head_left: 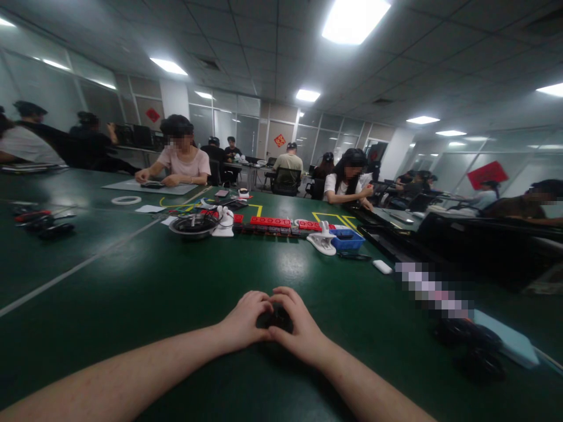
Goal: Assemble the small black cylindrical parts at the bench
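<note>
My left hand (250,316) and my right hand (297,322) meet over the green table (189,375), with fingers curved and tips touching or nearly so. Between them lies a small black object (278,319). Its kind is hard to make out, since the fingers cover its sides and it is dark. Both hands appear closed round it, close to the tabletop.
Red power strips (270,221), a white clamp (323,239), a blue bin (346,238) and a black round dish (193,225) stand farther back. Black cable coils (472,343) and a light-blue box (505,338) lie right. Dark tools (44,221) lie left. Two people sit across.
</note>
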{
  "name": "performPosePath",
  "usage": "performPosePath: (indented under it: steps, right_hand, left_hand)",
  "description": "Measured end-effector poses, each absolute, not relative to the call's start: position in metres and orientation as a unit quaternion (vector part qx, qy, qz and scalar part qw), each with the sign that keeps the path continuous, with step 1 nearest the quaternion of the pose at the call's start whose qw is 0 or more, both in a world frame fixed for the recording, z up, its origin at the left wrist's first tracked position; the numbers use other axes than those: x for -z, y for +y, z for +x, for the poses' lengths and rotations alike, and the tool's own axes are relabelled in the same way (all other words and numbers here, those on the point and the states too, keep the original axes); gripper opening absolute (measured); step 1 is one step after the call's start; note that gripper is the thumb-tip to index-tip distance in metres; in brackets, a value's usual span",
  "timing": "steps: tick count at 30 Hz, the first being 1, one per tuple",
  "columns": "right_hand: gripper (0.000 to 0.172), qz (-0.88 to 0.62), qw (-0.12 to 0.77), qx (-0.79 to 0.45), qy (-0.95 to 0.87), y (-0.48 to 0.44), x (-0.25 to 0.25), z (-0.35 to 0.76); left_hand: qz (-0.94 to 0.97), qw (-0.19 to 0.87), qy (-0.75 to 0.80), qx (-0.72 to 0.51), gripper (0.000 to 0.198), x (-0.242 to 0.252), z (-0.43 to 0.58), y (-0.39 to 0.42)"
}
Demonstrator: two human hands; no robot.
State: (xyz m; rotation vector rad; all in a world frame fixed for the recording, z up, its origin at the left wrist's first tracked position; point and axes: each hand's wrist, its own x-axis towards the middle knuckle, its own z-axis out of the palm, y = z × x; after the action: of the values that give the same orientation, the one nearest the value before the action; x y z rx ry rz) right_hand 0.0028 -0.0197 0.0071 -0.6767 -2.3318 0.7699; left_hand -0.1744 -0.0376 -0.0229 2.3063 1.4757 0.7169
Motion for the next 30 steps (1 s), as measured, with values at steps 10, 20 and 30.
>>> performPosePath:
  steps: [10,20,30]
  right_hand:
    - [0.034,-0.354,0.309,-0.241,-0.849,-0.018,0.0,-0.002]
    - [0.048,-0.286,0.287,-0.275,-0.872,-0.018,-0.016,0.005]
    - [0.047,-0.199,0.233,-0.467,-0.829,-0.007,-0.012,0.012]
  left_hand:
    - [0.817,0.153,0.493,-0.256,0.042,0.022,-0.174,-0.038]
    - [0.809,0.16,0.502,-0.259,0.046,0.021,-0.174,-0.037]
    - [0.798,0.169,0.516,-0.261,0.048,0.024,-0.175,-0.037]
